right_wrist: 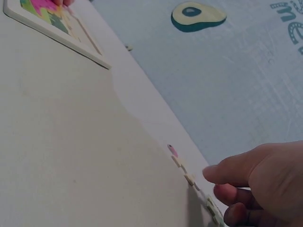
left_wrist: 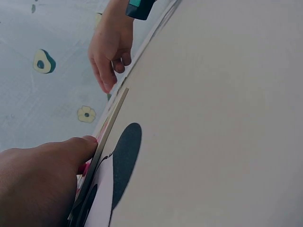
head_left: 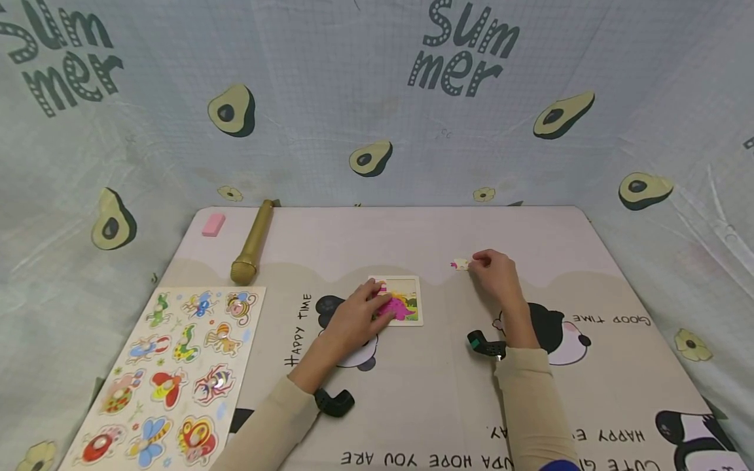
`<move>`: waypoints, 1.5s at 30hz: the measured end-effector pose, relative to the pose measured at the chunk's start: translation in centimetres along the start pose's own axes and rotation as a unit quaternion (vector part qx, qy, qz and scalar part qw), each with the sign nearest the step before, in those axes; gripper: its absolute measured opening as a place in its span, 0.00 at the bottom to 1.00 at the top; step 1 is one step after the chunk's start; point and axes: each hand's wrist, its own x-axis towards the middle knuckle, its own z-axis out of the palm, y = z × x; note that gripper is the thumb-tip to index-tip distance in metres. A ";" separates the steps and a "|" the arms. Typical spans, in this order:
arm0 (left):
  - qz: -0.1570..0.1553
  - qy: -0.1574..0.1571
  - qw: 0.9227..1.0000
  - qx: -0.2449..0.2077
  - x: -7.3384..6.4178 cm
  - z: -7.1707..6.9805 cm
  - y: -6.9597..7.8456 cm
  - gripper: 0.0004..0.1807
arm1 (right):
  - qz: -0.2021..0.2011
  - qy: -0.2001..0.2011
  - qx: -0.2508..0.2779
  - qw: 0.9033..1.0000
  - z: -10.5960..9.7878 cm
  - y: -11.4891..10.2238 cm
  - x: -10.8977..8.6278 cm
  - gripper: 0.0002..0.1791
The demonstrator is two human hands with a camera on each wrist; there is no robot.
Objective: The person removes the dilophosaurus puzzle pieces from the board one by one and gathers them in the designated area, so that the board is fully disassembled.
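Note:
A small puzzle board (head_left: pixel 417 302) with a pale frame and a pink dinosaur picture lies flat on the table. My left hand (head_left: pixel 355 319) rests on its left part, fingers spread over the picture and hiding some of it. In the left wrist view the left thumb (left_wrist: pixel 78 147) lies on the board's upper face. To the right, my right hand (head_left: pixel 498 276) hovers by small puzzle pieces (head_left: pixel 460 264) lying on the table. The right wrist view shows several pieces (right_wrist: pixel 190 180) in a row, a gap apart from the loosely bent fingers and thumb (right_wrist: pixel 232 169).
A sheet of cartoon insect stickers (head_left: pixel 252 327) covers the left front of the table. Beyond it lie a gold microphone (head_left: pixel 254 245) and a pink eraser-like block (head_left: pixel 213 224). An avocado-printed curtain (head_left: pixel 294 98) encloses the table's back and sides.

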 end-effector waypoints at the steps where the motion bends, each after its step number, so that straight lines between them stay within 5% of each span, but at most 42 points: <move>1: 0.001 0.000 1.000 0.000 0.0 0.0 0.0 0.24 | 0.000 -0.003 -0.002 1.000 0.0 0.0 0.0 0.18; 11: 0.001 -0.001 1.000 0.000 0.0 -0.1 0.0 0.25 | 0.000 -0.035 -0.019 0.999 0.6 0.1 0.1 0.19; 45: 0.009 0.009 1.000 -0.002 -0.2 0.3 -0.3 0.25 | -0.022 -0.003 -0.018 1.000 1.0 -1.0 -0.2 0.19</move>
